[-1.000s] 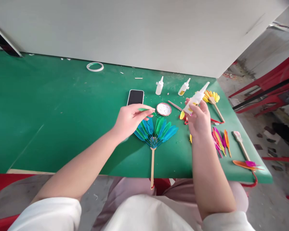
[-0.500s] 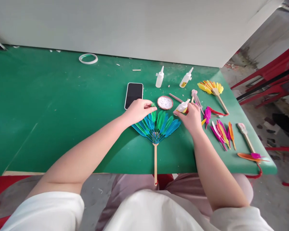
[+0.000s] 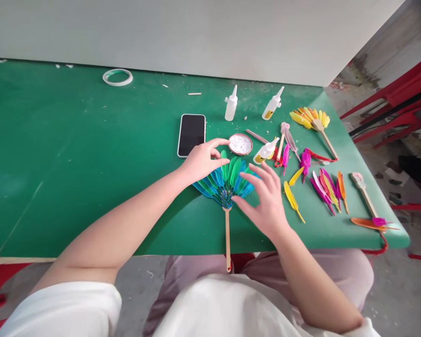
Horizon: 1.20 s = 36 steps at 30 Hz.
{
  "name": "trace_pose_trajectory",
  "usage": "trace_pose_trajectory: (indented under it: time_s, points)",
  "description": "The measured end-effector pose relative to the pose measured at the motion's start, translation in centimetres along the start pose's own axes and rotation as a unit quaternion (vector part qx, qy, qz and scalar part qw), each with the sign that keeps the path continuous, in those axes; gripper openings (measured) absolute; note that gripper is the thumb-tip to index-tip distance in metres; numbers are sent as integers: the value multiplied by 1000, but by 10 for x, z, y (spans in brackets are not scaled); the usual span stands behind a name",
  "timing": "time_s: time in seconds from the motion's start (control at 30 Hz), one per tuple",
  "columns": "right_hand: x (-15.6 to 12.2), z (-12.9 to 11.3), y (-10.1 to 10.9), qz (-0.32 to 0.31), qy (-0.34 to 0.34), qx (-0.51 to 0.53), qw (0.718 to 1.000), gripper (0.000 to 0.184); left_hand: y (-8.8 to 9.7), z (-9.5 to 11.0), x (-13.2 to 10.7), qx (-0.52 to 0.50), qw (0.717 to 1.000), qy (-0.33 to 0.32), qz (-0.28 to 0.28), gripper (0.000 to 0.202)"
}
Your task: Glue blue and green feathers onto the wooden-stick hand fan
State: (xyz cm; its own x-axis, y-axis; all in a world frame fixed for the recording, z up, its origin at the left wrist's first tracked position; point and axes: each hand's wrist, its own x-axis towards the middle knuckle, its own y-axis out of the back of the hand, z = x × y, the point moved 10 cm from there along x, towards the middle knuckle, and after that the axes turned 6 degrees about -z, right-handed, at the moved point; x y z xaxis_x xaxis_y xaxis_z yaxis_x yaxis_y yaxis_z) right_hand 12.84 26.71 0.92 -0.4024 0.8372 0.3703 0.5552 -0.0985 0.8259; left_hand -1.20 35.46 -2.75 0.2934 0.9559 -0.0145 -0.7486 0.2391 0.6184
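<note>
A feather fan point(image 3: 234, 172) of blue and green feathers lies in front of me, its wooden handle point(image 3: 227, 238) reaching past the table's front edge. My left hand point(image 3: 206, 159) is at the fan's upper left, thumb and forefinger apart, nothing between them. Over the fan's right side hovers my right hand point(image 3: 263, 196), fingers spread and empty, hiding part of the blue feathers. Just beyond it a white glue bottle point(image 3: 265, 150) with a yellow label leans on the table. Behind the fan lies a round lid point(image 3: 240, 144) with white bits in it.
Farther back are a phone point(image 3: 192, 135), two glue bottles point(image 3: 231, 104) point(image 3: 272, 104) and a tape roll point(image 3: 117, 77). To the right lie a yellow feather fan point(image 3: 310, 119), tweezers point(image 3: 256, 136), loose yellow feathers point(image 3: 293, 199), pink and orange feathers point(image 3: 328, 189) and a wooden stick point(image 3: 363, 192).
My right hand has let go of the glue bottle, which now rests on the table, and has moved left and nearer over the fan. My left thumb and forefinger have spread apart.
</note>
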Motion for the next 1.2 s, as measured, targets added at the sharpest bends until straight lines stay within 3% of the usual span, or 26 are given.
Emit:
trace_pose_trajectory:
  time_s: [0.1,0.2,1.2]
  points:
    - [-6,-6,-31,-70,15,-30,997,43,-2,1,-2,9,1000,-5,2,51]
    - [-8,-6,-42,-96,22,-40,994,41,-5,2,-2,21,1000,-4,-2,51]
    - [-10,-8,-50,-124,36,-44,991,30,-14,-1,-1,38,999,-3,-19,48]
